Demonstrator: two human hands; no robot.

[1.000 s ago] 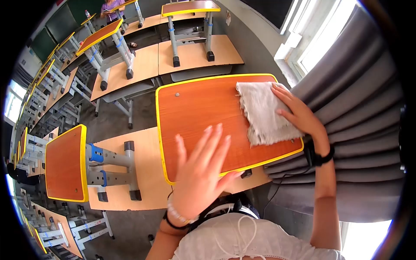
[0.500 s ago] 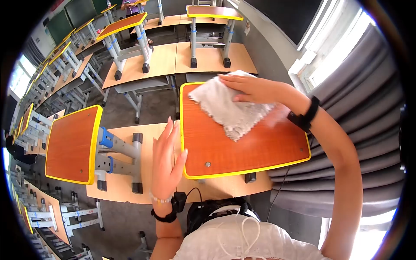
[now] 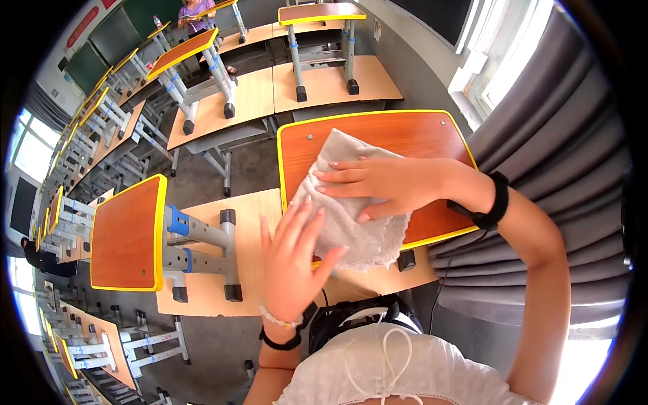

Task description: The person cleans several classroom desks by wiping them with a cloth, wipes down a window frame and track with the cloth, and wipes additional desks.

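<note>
Right hand (image 3: 378, 186): we hold it flat on top of the cloth, fingers spread and grasping nothing, with the palm side down.
Left hand (image 3: 291, 260): ours is open too, unclenched, its fingertips at the cloth's left edge; we cannot tell whether they press on it.
Cloth (image 3: 358, 233): pale and rumpled with a ragged edge, it lies across the left part of the stool seat, under our right hand, and reaches past the near rim.
Stool seat (image 3: 398, 128): reddish-brown with a yellow rim, raised above the pale desk (image 3: 250, 210).
Wrists: we wear 1 black band (image 3: 500, 201) on the right, and 1 dark strap (image 3: 280, 343) plus 1 beaded bracelet (image 3: 279, 320) on the left.
Left side: 1 more stool (image 3: 128, 234) stands on the desk, well apart from the cloth.
Right side: a grey curtain (image 3: 540, 196) hangs beside our stool seat.
Far end: we see 1 person in a purple top (image 3: 195, 13) among the stools.
</note>
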